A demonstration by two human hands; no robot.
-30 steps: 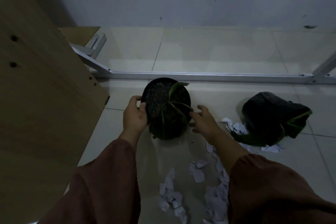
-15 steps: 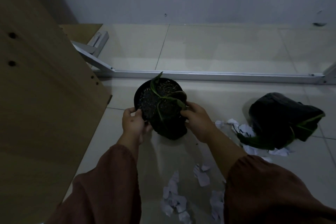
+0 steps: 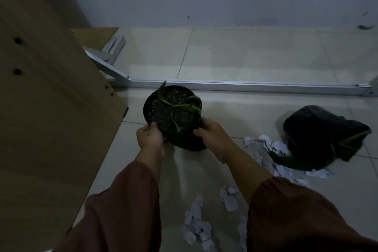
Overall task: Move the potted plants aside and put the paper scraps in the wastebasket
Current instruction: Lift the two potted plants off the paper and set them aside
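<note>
A black pot with dark soil and a few green leaves (image 3: 173, 113) is held between both hands, tilted slightly toward me. My left hand (image 3: 149, 136) grips its near left rim, and my right hand (image 3: 212, 136) grips its near right side. A second black potted plant (image 3: 319, 135) lies tipped on its side at the right, leaves pointing toward me. White paper scraps (image 3: 276, 147) lie beside and under that tipped pot, and more paper scraps (image 3: 198, 225) are scattered on the tiles between my arms. No wastebasket is in view.
A light wooden panel (image 3: 51, 118) stands close on the left. A white metal frame bar (image 3: 255, 86) runs across the tiled floor just behind the held pot, with a slanted brace (image 3: 106, 63) at its left end. A grey wall closes the back.
Both hands have closed on the pot's near sides; it has shifted a little left and turned upright, and its leaves have swung round. The tipped pot has not moved.
</note>
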